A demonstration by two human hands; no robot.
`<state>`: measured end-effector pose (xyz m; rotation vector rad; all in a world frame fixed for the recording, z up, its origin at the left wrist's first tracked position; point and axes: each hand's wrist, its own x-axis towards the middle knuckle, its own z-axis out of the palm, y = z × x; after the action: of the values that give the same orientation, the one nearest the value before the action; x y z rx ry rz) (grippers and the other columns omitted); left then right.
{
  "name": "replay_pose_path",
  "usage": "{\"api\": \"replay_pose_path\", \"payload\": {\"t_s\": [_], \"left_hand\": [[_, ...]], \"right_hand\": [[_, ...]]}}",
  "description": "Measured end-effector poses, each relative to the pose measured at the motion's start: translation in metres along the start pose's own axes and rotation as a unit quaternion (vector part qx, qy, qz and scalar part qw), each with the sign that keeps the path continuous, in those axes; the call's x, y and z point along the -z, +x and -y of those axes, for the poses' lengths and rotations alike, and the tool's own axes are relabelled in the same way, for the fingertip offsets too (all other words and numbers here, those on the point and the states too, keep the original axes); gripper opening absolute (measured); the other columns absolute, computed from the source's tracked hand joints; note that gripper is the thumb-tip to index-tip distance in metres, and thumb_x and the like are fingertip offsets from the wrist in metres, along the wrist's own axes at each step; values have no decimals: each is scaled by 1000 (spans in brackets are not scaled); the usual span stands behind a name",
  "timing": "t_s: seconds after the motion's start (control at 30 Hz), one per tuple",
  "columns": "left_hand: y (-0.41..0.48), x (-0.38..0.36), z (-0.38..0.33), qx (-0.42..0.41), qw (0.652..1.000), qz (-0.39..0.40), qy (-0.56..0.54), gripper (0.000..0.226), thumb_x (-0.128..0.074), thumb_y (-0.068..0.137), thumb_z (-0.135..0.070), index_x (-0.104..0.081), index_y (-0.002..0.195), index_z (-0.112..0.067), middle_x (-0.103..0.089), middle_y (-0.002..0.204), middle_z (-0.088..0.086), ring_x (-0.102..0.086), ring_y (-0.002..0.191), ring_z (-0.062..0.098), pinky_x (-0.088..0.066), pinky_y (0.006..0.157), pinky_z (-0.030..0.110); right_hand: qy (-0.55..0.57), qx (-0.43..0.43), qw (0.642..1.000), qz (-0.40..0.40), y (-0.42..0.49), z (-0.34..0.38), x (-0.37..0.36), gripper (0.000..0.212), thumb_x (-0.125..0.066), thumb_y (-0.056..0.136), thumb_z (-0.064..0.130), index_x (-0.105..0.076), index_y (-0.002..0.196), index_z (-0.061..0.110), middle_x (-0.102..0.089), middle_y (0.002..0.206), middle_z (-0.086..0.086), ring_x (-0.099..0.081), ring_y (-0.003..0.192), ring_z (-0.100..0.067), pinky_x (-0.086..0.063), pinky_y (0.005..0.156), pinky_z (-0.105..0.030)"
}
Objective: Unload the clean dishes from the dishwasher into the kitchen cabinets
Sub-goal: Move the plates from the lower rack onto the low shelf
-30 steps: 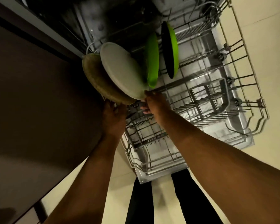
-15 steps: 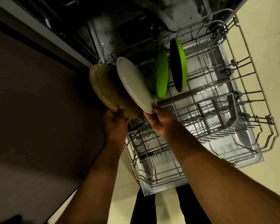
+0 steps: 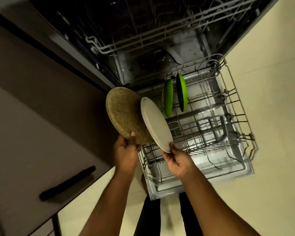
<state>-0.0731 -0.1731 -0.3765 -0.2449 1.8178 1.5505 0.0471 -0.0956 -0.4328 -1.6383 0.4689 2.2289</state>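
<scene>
while held low, brown plate point(image 3: 123, 114), grey plate point(image 3: 156, 123) stand edgewise

Your single head camera looks steeply down from above, near the pulled-out lower rack point(image 3: 203, 138) and facing it, with the open dishwasher tub point(image 3: 152, 40) at top and the floor point(image 3: 271, 74) at right.

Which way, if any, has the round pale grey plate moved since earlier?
Yes. The round pale grey plate, in the right hand, has drawn away from the racked round green plate, toward the person.
</scene>
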Motion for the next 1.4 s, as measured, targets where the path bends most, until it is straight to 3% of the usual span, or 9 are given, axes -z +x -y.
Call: {"api": "replay_pose_path", "payload": {"t_s": [0.13,0.27,0.33,0.5,0.7,0.83,1.1,1.3,1.4], "left_hand": [[-38,-1,-21,5,998,4,56,15,-52,100,-21,-61,108,-31,-67,113,1,-65,107,19,-56,86,36],[-80,-2,-45,11,998,28,52,19,-50,102,-21,-57,119,-23,-66,122,6,-65,109,19,-57,82,31],[-102,-1,-59,10,997,35,61,21,-49,102,-22,-55,123,-23,-65,123,4,-63,112,19,-54,87,34],[-157,2,-96,5,996,62,64,18,-47,103,-18,-54,118,-22,-68,109,-4,-67,97,9,-55,70,19],[-220,11,-140,-8,993,85,84,29,-47,103,-17,-53,129,-8,-68,115,10,-69,101,24,-57,68,24],[-260,18,-172,-17,991,88,96,25,-48,103,-21,-56,125,-14,-69,113,8,-70,100,25,-59,74,34],[-306,38,-202,-30,994,101,23,21,-45,104,-20,-58,119,-17,-71,111,11,-71,97,26,-59,73,34],[-325,50,-210,-32,995,86,-41,25,-45,103,-22,-59,120,-9,-71,108,14,-72,94,24,-59,71,33],[-334,52,-210,-24,994,74,-74,25,-46,102,-23,-60,117,-9,-73,106,13,-72,93,23,-61,75,36]], "right_hand": [[-36,0,999,-10,-48,1,7,17,-51,98,11,-55,96,-5,-70,66,-20,-70,55,-27,-59,52,-33],[-53,31,998,0,-91,5,18,19,-54,95,14,-55,102,-4,-68,87,-21,-69,72,-28,-57,50,-28],[-61,39,997,10,-114,9,23,22,-54,95,15,-55,104,-5,-70,82,-19,-71,65,-25,-56,48,-26],[-95,57,993,31,-180,16,28,26,-58,85,19,-57,101,-1,-73,73,-13,-71,58,-21,-56,47,-25],[-134,71,987,53,-260,27,37,17,-47,99,14,-58,102,1,-74,79,-12,-73,67,-23,-60,53,-31],[-193,89,975,67,-311,27,35,16,-44,101,14,-58,103,5,-75,75,-8,-73,64,-19,-57,48,-28],[-282,155,942,94,-360,21,33,28,-46,102,17,-53,128,10,-68,105,-10,-69,84,-22,-59,55,-30],[-327,183,921,107,-379,18,32,33,-46,102,15,-51,135,12,-74,97,-2,-73,80,-17,-61,62,-33],[-353,195,907,119,-387,21,30,35,-46,102,14,-50,136,13,-71,108,-5,-72,83,-17,-61,65,-34]]}}
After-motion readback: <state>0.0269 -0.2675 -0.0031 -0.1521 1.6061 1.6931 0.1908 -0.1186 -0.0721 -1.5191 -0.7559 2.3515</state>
